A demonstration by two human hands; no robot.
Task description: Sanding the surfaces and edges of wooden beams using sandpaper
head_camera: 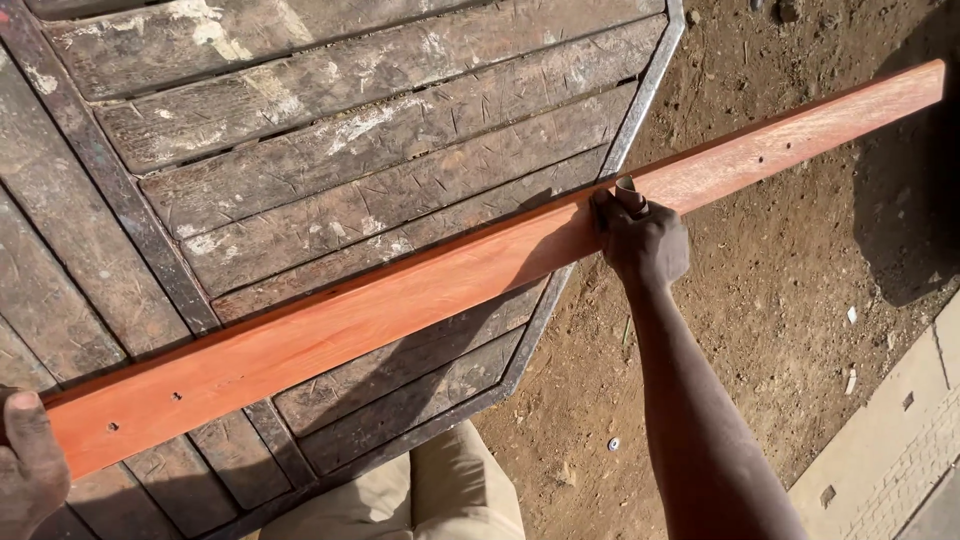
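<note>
A big worktable (300, 150) of weathered, scarred grey planks set in a dark metal frame fills the view from nine o'clock round to twelve, its angled corner edge running down toward six. Bare brown dirt ground (780, 250) takes up the three o'clock side, with a pale paved strip (900, 430) in the corner at about four o'clock. Across it all lies a long reddish-orange wooden board (450, 280), slanting from the eight o'clock edge up to the two o'clock corner; its lower half sits over the table planks, touching them or just above, I cannot tell which, and its upper half juts out past the metal frame over the dirt. Small holes show near both ends of the board. The right hand (645, 240), a little right of centre, is closed around a small cylindrical piece (630, 192) and presses it against the board's near edge, just past the table corner. The left hand (28, 465), at eight o'clock and partly out of frame, grips the board's lower end, thumb up against the end of the wood. At six o'clock a tan trouser leg (450, 490) shows below the table. A small metal washer (613, 443) lies on the dirt at five o'clock.
</note>
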